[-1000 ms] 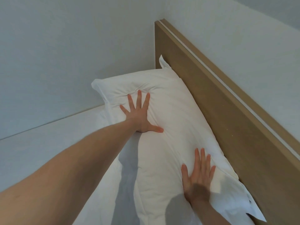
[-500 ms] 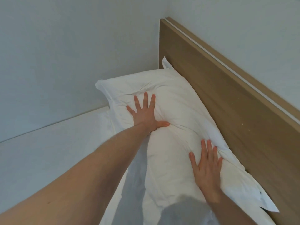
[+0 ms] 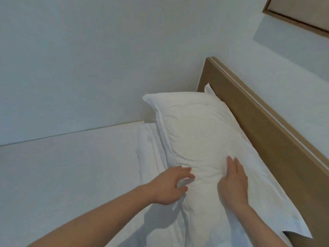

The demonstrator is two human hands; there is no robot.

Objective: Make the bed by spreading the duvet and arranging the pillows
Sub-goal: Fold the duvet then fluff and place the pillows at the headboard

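Lying lengthwise against the wooden headboard (image 3: 263,132), the white pillow (image 3: 204,136) has its far end tucked into the corner of the pale walls (image 3: 80,59). My right hand (image 3: 233,182) presses flat on its near half, fingers straight and together. My left hand (image 3: 169,186) sits at the pillow's left edge, fingers loosely curled and spread, pinching nothing I can make out. The white duvet (image 3: 71,175) spreads left of the pillow, its rumpled fold touching the pillow's side. A framed picture (image 3: 302,13) hangs on the wall above.
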